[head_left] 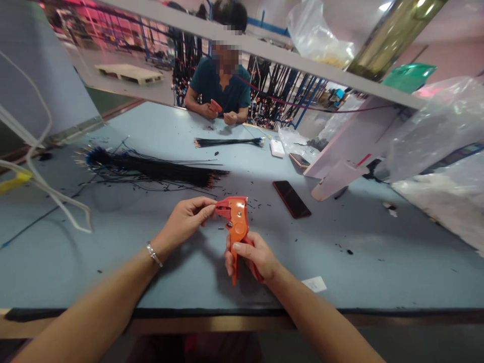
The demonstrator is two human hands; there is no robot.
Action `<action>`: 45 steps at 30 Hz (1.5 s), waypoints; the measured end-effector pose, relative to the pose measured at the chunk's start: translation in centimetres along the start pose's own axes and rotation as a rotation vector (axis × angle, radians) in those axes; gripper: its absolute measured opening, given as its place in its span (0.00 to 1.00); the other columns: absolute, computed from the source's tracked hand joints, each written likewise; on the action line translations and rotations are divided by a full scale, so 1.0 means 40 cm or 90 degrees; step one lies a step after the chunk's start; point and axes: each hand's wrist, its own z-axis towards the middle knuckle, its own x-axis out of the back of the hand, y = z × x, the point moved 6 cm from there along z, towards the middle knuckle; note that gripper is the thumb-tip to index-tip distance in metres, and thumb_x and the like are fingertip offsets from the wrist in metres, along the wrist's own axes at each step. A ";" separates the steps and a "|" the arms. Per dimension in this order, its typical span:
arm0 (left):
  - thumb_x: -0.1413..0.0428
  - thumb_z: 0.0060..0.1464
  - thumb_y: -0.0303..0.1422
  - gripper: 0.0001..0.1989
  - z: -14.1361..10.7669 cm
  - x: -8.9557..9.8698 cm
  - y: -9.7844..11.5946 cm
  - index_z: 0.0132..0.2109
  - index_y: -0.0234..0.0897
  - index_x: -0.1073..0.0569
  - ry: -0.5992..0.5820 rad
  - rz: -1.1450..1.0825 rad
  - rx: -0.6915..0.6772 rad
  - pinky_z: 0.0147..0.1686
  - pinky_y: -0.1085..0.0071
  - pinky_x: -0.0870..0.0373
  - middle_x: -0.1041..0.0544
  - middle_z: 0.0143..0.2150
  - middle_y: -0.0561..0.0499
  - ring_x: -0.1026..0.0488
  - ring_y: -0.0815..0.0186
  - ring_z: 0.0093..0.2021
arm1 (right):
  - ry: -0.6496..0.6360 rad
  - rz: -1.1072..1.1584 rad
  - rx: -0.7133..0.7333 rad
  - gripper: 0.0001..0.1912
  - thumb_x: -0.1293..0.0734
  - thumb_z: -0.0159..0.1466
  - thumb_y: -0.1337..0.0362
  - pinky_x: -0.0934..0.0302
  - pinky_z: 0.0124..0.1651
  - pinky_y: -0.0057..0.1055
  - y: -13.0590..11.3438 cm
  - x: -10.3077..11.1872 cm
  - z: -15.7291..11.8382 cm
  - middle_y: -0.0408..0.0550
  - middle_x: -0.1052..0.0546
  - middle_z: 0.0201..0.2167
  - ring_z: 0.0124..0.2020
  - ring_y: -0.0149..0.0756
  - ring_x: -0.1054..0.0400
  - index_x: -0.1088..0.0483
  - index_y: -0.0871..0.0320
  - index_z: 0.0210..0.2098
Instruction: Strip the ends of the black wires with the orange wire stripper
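Note:
My right hand [257,254] is wrapped around the handles of an orange and red wire stripper [238,214], held upright above the table with its jaws facing left. At those jaws, the thumb and forefinger of my left hand [191,214] are pinched together. They grip what looks like a thin black wire, mostly hidden by the fingers; its end is in the jaw opening. Beyond my left hand lies a large bundle of black wires [159,167], with blue ends at left and copper-coloured ends at right.
Across the blue-grey table [363,222] sits a co-worker [219,83] holding a red tool. A smaller wire bundle [229,142] lies before them. To the right are a phone [292,199], a white box [277,148] and a cup with a straw [338,180]. White cables [56,189] hang at left.

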 end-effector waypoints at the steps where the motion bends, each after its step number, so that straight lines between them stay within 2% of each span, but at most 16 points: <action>1: 0.43 0.53 0.42 0.15 0.000 0.000 0.000 0.38 0.33 0.22 0.001 0.015 -0.006 0.23 0.76 0.38 0.27 0.25 0.53 0.37 0.72 0.23 | 0.003 -0.002 -0.001 0.19 0.27 0.57 0.54 0.34 0.17 0.26 0.000 0.001 0.000 0.45 0.26 0.22 0.18 0.32 0.30 0.33 0.63 0.34; 6: 0.47 0.56 0.38 0.13 -0.005 0.001 0.003 0.38 0.33 0.23 0.030 0.142 -0.097 0.30 0.74 0.35 0.22 0.31 0.50 0.31 0.68 0.29 | 0.005 -0.007 -0.011 0.19 0.27 0.57 0.54 0.34 0.18 0.26 0.002 0.002 -0.001 0.45 0.26 0.22 0.19 0.32 0.30 0.33 0.63 0.34; 9: 0.48 0.56 0.32 0.09 -0.011 0.000 0.006 0.38 0.34 0.24 0.059 0.207 -0.162 0.30 0.75 0.37 0.23 0.30 0.52 0.32 0.70 0.29 | 0.006 -0.004 -0.014 0.19 0.27 0.56 0.54 0.34 0.17 0.26 0.002 0.001 -0.001 0.45 0.26 0.22 0.18 0.32 0.30 0.33 0.63 0.33; 14: 0.50 0.56 0.30 0.08 -0.021 -0.003 0.019 0.35 0.34 0.26 0.086 0.200 -0.210 0.26 0.77 0.41 0.28 0.27 0.54 0.37 0.72 0.25 | -0.004 0.009 -0.014 0.19 0.27 0.56 0.54 0.34 0.18 0.25 0.003 -0.007 -0.006 0.45 0.26 0.22 0.19 0.32 0.30 0.33 0.63 0.33; 20: 0.50 0.58 0.30 0.08 -0.030 -0.005 0.046 0.35 0.34 0.26 0.090 0.184 -0.241 0.27 0.76 0.41 0.30 0.27 0.54 0.37 0.71 0.26 | -0.021 0.015 -0.006 0.18 0.27 0.58 0.54 0.34 0.18 0.25 -0.003 -0.018 -0.013 0.44 0.26 0.22 0.19 0.31 0.30 0.33 0.63 0.34; 31: 0.50 0.60 0.32 0.09 -0.030 -0.006 0.041 0.36 0.35 0.26 0.080 0.189 -0.251 0.30 0.76 0.38 0.28 0.28 0.53 0.34 0.70 0.28 | -0.019 -0.039 0.006 0.19 0.28 0.58 0.52 0.34 0.18 0.25 -0.005 -0.020 -0.012 0.43 0.27 0.21 0.18 0.30 0.32 0.34 0.62 0.32; 40: 0.49 0.59 0.34 0.10 -0.031 -0.005 0.037 0.36 0.35 0.26 0.097 0.179 -0.215 0.31 0.75 0.37 0.27 0.28 0.52 0.32 0.69 0.29 | -0.004 -0.064 0.009 0.20 0.29 0.59 0.50 0.35 0.18 0.25 -0.004 -0.024 -0.009 0.43 0.27 0.19 0.16 0.29 0.34 0.35 0.61 0.30; 45: 0.49 0.58 0.33 0.09 -0.034 -0.003 0.043 0.35 0.34 0.26 0.111 0.165 -0.222 0.31 0.76 0.37 0.27 0.28 0.52 0.33 0.70 0.28 | -0.001 -0.068 0.019 0.20 0.29 0.59 0.51 0.35 0.18 0.24 -0.001 -0.026 -0.004 0.43 0.28 0.19 0.17 0.29 0.33 0.34 0.62 0.29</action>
